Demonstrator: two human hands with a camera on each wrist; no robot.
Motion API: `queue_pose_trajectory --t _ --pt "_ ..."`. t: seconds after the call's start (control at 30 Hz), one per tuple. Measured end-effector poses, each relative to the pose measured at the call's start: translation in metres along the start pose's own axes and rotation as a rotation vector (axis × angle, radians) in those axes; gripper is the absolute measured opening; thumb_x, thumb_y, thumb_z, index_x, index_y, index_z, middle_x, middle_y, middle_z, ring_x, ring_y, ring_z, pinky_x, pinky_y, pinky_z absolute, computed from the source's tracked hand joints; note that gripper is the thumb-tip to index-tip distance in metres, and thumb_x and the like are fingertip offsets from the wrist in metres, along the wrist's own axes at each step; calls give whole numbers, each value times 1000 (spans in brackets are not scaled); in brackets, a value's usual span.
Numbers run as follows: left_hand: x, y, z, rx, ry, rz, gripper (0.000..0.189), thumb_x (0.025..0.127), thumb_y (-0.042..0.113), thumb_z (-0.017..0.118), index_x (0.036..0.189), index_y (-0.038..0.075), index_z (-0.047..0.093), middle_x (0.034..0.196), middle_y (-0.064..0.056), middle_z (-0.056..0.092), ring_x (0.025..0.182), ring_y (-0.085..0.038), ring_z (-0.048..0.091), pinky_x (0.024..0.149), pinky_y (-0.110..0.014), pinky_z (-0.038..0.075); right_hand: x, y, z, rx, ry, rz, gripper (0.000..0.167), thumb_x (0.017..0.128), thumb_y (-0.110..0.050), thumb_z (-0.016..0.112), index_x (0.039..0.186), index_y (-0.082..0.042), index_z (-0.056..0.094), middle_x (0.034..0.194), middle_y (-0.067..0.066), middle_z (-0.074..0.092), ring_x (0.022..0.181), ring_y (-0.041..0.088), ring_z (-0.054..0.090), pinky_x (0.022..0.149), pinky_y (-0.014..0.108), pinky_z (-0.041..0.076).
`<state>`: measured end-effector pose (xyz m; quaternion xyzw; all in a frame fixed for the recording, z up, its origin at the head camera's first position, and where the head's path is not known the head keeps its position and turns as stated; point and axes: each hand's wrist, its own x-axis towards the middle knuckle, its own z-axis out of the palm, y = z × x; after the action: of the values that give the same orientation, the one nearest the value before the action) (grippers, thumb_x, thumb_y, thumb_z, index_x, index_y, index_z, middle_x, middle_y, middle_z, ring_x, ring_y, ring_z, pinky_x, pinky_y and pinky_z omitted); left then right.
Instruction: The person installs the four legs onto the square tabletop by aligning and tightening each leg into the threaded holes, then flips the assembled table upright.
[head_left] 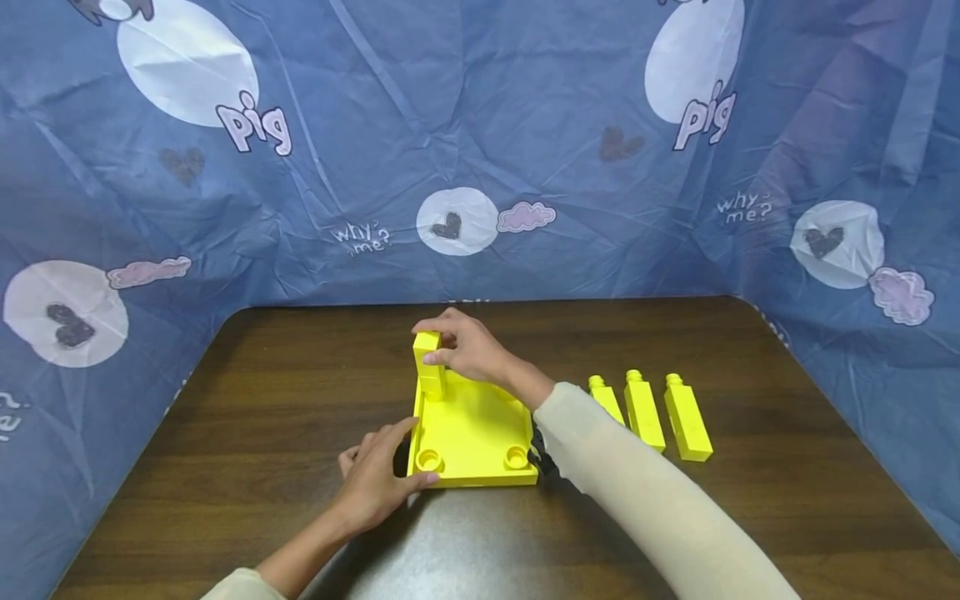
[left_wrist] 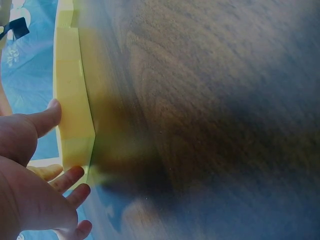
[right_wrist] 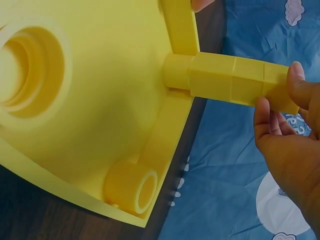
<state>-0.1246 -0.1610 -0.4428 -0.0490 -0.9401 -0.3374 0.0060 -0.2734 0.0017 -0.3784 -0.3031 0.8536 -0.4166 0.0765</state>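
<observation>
Square post (head_left: 430, 375) upright at far-left corner of yellow tray (head_left: 472, 429)

Its long axis runs vertically, beyond the left hand (head_left: 378, 471), whose extended fingers touch the tray's near-left side; the right hand (head_left: 474, 346) is nearer, pinching the post's top; three matching posts (head_left: 644, 412) lie rightward on the table (head_left: 247, 417).

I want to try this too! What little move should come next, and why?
Perhaps the right hand should gently press the upright block down: it stands at a corner of the tray, pinched near its top, while the left hand touches the tray's edges.
</observation>
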Motion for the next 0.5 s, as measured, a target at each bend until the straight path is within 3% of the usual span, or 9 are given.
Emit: queue_pose_trajectory --t 0.37,0.5 --pt "0 0 1 -2 -4 6 76 76 31 84 141 10 49 132 -12 57 119 -33 46 93 -61 16 -7 0 -4 -23 -57 -16 57 92 -12 69 145 -16 49 128 8 52 106 25 55 94 35 47" --pt "0 -1 1 -3 0 9 77 76 32 84 141 10 49 132 -12 57 119 -32 46 93 -60 16 -13 1 -12 -15 -43 -21 58 91 -11 70 145 -15 48 133 10 50 116 26 52 97 38 46"
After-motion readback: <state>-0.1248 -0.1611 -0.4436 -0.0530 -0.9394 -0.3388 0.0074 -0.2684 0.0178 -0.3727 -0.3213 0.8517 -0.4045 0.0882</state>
